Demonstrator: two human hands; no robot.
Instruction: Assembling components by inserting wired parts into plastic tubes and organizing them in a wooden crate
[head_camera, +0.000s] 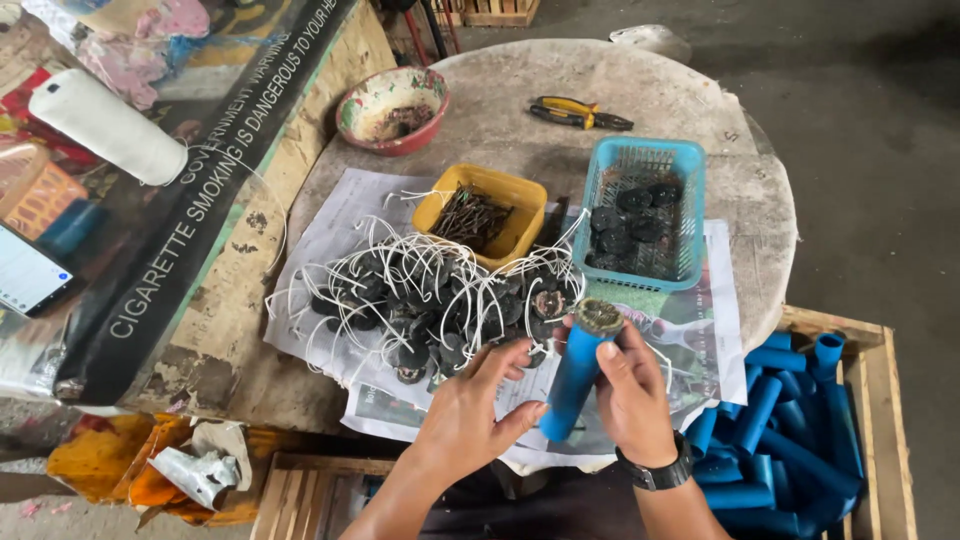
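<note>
The blue tube (575, 380) leans toward one o'clock, clamped by the right hand (632, 392); the left hand (470, 410), fingers curled, steadies its base.

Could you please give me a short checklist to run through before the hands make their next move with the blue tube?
1. Blue tube held in both hands: ok; left hand at its lower end, right hand along its side.
2. Dark round cap on the tube's top: ok, though how firmly it sits, cannot tell.
3. Pile of dark pieces with white strings close by: ok.
4. Yellow tray and blue basket stocked: ok.
5. Pliers nearby: not ok, at the table's far side.
</note>
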